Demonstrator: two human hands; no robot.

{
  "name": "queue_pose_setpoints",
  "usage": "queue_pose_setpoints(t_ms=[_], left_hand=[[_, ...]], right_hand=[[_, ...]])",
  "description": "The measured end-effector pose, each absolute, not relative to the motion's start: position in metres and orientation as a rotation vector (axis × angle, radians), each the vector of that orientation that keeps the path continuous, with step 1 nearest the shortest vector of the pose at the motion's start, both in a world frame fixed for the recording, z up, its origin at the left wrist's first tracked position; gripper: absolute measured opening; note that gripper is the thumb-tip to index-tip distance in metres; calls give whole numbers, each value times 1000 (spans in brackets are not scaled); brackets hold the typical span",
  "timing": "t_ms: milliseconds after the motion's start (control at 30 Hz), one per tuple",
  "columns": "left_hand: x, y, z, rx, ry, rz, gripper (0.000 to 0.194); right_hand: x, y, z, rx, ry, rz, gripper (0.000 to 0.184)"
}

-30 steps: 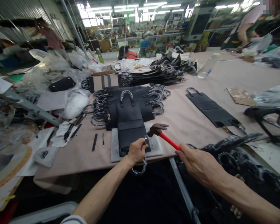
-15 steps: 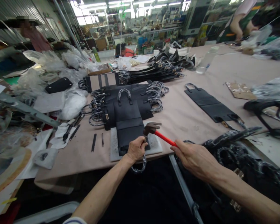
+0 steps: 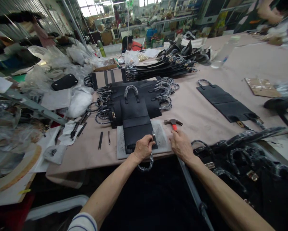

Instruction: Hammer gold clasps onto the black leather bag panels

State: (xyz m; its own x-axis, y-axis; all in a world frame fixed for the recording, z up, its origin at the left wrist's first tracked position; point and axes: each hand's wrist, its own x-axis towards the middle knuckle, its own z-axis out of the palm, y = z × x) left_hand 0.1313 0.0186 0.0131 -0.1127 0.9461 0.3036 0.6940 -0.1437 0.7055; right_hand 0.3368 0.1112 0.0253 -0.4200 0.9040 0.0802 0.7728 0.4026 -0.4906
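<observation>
A black leather bag panel (image 3: 136,123) lies on a pale stone slab (image 3: 161,133) at the table's front edge. Over its lower right part, the fingers of my left hand (image 3: 144,148) are pinched around a small metal tool (image 3: 154,134), mostly covered by the fingers. A plastic-wrapped handle (image 3: 146,167) hangs below that hand, past the edge. To the right of the slab, my right hand (image 3: 182,146) grips the red handle of a claw hammer (image 3: 174,122). Its head is down at the tabletop, and my fingers hide most of the handle.
Stacked bag panels with wrapped handles (image 3: 166,85) lie behind the slab. Two thin tools, including a metal rod (image 3: 109,138), are to the left. Another black panel (image 3: 226,101) lies at right, near dark bags (image 3: 247,166). A clear bottle (image 3: 224,53) stands farther back.
The hammer has moved from above my left hand down and right to the table beside the slab. My left hand stays at the panel's lower right. The view has shifted slightly.
</observation>
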Motion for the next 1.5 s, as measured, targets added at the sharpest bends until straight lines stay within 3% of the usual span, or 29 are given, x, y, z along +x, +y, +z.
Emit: queue_pose_setpoints(t_ms=[100, 233, 433, 767, 1000, 1267, 1500], left_hand=[[134, 18, 14, 1803, 1792, 1144, 8], [133, 24, 16, 1488, 1737, 1287, 8], [95, 44, 42, 606, 1451, 1739, 40], [-5, -52, 19, 732, 2072, 1522, 41], [-32, -90, 17, 896, 2549, 1078, 31], [-21, -77, -7, 1050, 2580, 1163, 34], [-27, -80, -28, 1129, 2623, 1268, 31]], right_hand=[[315, 92, 20, -1008, -2510, 500, 42], [297, 73, 12, -953, -2603, 406, 41], [299, 72, 14, -1006, -2611, 414, 40], [297, 72, 12, -1001, -2632, 413, 40], [291, 53, 22, -1180, -2501, 488, 28], [268, 48, 42, -1573, -2504, 483, 39], [239, 62, 40, -1774, -2341, 651, 31]])
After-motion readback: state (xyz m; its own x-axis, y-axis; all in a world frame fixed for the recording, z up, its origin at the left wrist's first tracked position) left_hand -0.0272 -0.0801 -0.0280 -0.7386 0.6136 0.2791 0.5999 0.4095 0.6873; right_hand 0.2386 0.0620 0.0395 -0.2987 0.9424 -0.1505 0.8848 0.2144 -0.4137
